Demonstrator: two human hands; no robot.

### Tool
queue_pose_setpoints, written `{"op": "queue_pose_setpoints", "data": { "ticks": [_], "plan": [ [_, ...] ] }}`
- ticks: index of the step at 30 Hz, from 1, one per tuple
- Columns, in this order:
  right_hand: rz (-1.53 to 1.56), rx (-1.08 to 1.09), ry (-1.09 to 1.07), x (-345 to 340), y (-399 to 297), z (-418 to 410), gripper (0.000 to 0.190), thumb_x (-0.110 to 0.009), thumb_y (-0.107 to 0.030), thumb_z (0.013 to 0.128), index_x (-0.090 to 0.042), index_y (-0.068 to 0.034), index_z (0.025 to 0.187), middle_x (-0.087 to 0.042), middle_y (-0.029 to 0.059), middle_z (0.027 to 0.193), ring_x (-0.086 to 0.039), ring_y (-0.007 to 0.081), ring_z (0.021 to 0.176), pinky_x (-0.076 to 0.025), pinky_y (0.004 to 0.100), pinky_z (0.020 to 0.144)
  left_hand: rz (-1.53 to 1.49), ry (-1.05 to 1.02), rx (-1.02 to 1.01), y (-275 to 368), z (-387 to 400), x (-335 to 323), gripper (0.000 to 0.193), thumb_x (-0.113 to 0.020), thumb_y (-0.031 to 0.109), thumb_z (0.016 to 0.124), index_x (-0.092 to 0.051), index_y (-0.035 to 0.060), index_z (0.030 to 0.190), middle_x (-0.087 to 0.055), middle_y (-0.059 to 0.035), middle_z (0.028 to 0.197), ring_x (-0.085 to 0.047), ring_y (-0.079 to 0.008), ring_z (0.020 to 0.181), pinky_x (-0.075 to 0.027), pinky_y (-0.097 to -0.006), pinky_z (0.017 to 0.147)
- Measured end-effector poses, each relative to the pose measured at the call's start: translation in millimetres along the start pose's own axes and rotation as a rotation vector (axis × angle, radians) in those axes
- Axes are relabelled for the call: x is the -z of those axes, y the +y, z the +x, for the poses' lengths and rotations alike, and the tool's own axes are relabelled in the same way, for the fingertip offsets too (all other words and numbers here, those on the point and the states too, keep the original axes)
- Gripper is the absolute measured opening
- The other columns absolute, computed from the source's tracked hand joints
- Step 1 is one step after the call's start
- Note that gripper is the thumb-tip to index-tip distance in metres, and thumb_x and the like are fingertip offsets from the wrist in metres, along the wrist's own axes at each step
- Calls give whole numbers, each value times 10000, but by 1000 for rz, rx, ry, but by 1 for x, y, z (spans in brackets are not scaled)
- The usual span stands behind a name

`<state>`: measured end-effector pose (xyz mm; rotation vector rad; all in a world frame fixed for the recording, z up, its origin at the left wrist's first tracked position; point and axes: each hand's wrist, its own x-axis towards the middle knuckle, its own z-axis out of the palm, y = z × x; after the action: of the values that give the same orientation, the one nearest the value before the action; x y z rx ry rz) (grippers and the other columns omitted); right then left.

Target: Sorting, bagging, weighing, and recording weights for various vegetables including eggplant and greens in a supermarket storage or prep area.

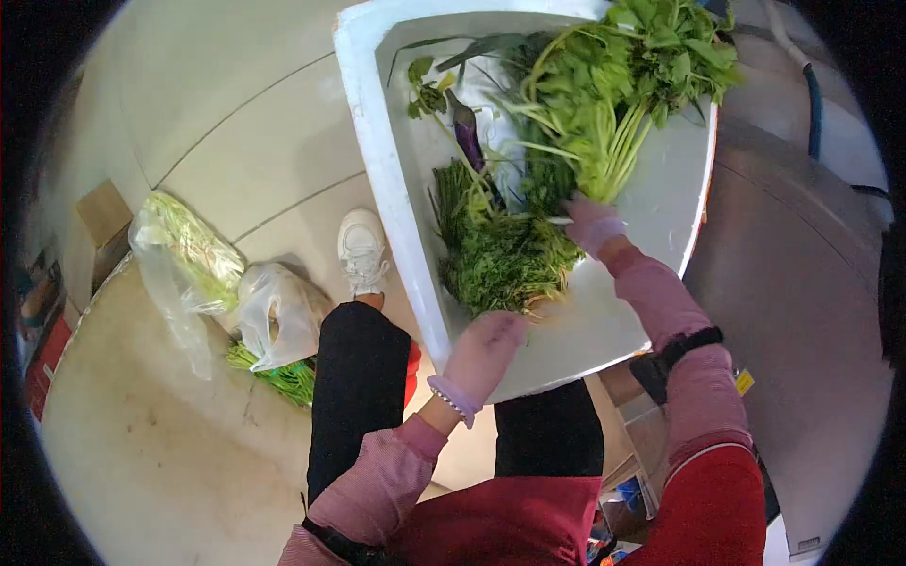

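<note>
A white foam box (382, 127) holds several vegetables. My right hand (594, 221), in a thin pale glove, is at the stem ends of a bunch of leafy celery (616, 148); the fingers are partly hidden, so its grip is unclear. My left hand (492, 347), gloved too and blurred, is over the box's near edge, beside the root ends of a bunch of fine-leaved herbs (502, 265). Whether it grips anything cannot be told. A purple eggplant (467, 134) lies farther back, near a leafy sprig (427, 90) and long dark green leaves (488, 48).
Left of my leg, a plastic-wrapped leafy vegetable (195, 247), a white plastic bag (279, 311) and a bunch of green stems (290, 378) lie together. A cardboard box (105, 212) stands farther left. A grey metal surface (786, 304) borders the foam box's right side.
</note>
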<state>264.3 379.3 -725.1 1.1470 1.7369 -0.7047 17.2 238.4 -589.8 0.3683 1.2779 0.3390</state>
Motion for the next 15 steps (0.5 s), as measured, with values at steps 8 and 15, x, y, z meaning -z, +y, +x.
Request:
{"op": "queue_pose_setpoints", "data": {
  "ticks": [8,15],
  "plan": [
    [-140,-45,-11,-46,77,-44,480,-536,-184,881,-519,-73,1348,-486,179,1408,-605,340,1136,-505,465,908,-106,19,-103,16,13,14,257,-591,197,952,-648,-7,1097,-671,-110,947,-630,-154,869,-499,-284,790],
    [61,-150,50,3,61,29,318,-526,-175,852,-664,-66,1117,-693,195,993,-661,374,964,-512,447,872,-180,-11,-91,31,21,12,275,-585,214,956,-648,4,1122,-664,-83,959,-608,-136,878,-485,-273,805]
  ]
}}
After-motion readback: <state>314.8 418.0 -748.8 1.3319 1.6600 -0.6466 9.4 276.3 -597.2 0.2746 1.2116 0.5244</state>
